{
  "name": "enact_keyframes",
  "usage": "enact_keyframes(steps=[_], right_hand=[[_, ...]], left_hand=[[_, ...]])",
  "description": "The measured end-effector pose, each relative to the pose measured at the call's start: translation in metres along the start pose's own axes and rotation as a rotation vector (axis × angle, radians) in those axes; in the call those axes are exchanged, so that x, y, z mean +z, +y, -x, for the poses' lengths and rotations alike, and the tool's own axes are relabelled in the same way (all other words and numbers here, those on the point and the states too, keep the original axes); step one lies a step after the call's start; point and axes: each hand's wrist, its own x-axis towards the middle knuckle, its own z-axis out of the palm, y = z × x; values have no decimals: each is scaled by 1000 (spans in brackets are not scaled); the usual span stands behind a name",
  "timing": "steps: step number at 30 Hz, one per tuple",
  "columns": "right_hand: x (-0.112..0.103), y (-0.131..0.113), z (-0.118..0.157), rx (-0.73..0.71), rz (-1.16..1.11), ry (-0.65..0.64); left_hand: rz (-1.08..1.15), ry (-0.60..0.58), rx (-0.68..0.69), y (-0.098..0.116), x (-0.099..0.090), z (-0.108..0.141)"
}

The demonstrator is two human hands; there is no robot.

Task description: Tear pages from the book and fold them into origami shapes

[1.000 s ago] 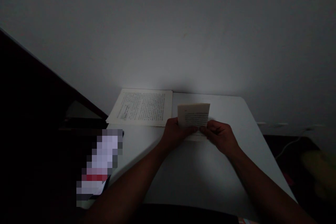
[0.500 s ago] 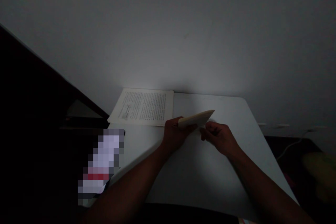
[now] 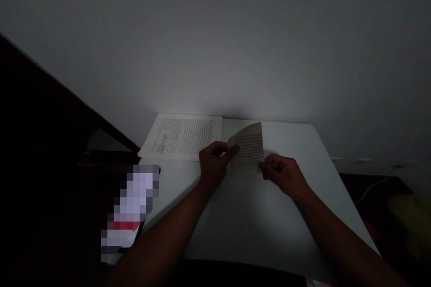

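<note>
A small folded piece of printed paper (image 3: 249, 150) is held up over the white table (image 3: 235, 228), its text side facing me. My left hand (image 3: 214, 163) pinches its left edge, thumb on the front. At the paper's lower right corner, my right hand (image 3: 281, 171) has thumb and fingers pressed together on it. Printed sheets (image 3: 188, 136) lie flat at the table's back left, partly behind my left hand.
A lit phone-like device (image 3: 134, 202), its screen blurred out, lies at the table's left edge. Behind the table rises a pale wall (image 3: 235, 54). On the right, a thin cable (image 3: 373, 188) hangs near dark and yellowish items.
The paper has turned from nearly edge-on to upright, showing its printed face. My left hand has moved slightly left, while my right hand has barely shifted.
</note>
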Motion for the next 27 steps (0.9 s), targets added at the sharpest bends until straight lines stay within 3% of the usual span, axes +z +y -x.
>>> enact_keyframes(steps=[6,12,15,19,22,27], right_hand=[[-4,2,1,-34,1,14],[-5,-6,1,-71,-69,72],[-4,-7,1,-74,-102,48],[-5,-4,2,-52,-136,-19],[-5,-4,2,-32,-123,-45],[-2,-2,1,-115,-3,-23]], left_hand=[[87,131,123,-1,-13,-13],[274,-32,41,-8,-8,-13],[258,-77,-13,-9,-2,-8],[118,-297,-182,-5,0,-1],[-9,-299,-206,-3,0,2],[2,-305,-159,-4,-1,5]])
